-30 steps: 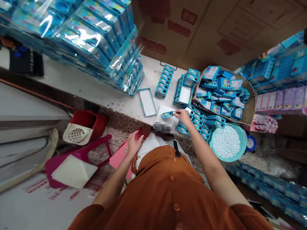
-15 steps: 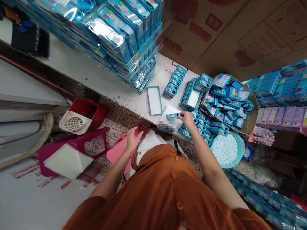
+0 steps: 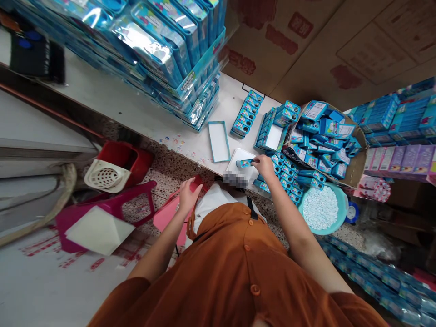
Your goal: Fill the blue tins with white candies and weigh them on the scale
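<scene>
My right hand (image 3: 264, 164) pinches one end of a small blue candy box (image 3: 244, 163) and holds it over a white tray (image 3: 240, 171) at the near edge of the white table (image 3: 136, 113). My left hand (image 3: 189, 194) hangs lower down beside my hip, fingers loosely apart, near a pink plastic chair (image 3: 167, 217) and a small red thing; it grips nothing that I can see. Several more small blue boxes (image 3: 285, 175) lie in a row just right of my right hand.
A cardboard carton (image 3: 356, 170) full of blue boxes stands at right, with a teal bowl (image 3: 342, 212) of white pellets below it. An empty blue-rimmed lid (image 3: 218, 141) lies on the table. Wrapped blue packs (image 3: 163, 45) are stacked at upper left. A red bucket (image 3: 126, 161) and maroon stool (image 3: 109, 213) sit on the floor.
The view has shifted slightly as my head moved. My right hand keeps its pinch on the small blue box over the white tray; my left hand stays by my hip.
</scene>
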A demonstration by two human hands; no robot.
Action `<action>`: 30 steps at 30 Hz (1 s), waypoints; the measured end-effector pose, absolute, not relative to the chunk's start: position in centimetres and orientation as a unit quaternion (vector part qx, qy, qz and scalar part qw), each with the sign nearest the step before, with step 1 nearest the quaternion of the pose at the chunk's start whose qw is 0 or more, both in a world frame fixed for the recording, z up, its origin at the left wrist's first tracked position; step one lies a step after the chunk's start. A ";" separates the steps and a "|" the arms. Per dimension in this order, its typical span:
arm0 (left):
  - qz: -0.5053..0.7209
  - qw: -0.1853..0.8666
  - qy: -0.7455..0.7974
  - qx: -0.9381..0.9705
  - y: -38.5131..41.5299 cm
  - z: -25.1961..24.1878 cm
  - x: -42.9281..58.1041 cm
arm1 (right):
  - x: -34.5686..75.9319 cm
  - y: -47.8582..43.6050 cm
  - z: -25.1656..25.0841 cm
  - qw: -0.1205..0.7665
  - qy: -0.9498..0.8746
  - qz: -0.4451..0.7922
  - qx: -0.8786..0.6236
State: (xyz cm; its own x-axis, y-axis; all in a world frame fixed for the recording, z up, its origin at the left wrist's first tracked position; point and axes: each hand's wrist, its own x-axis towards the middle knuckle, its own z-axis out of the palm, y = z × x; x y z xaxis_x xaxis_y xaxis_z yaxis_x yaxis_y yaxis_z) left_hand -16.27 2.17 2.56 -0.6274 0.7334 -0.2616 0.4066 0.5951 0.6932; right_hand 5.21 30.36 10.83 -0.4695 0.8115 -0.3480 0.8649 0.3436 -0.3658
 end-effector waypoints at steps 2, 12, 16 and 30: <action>0.300 0.273 0.851 0.334 2.0 2.4 -16.3 | 5.2 30.3 10.9 0.032 0.817 -0.261 0.513; 0.298 0.269 0.855 0.327 1.4 2.2 -16.1 | 5.1 29.9 9.9 -0.009 0.821 -0.244 0.517; 0.297 0.276 0.855 0.324 1.1 2.1 -16.2 | 5.3 29.6 9.9 -0.020 0.818 -0.244 0.521; 0.282 0.273 0.840 0.374 3.1 3.0 -16.8 | 26.9 21.9 11.3 -0.153 0.592 -0.054 0.790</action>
State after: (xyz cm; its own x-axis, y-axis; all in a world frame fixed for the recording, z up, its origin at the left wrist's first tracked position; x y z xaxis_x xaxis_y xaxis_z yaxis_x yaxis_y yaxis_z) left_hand -16.82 3.06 3.00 -0.5710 0.7824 -0.2486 0.4740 0.5614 0.6784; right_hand 26.85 21.91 11.28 0.2934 0.9513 0.0951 0.9182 -0.2527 -0.3052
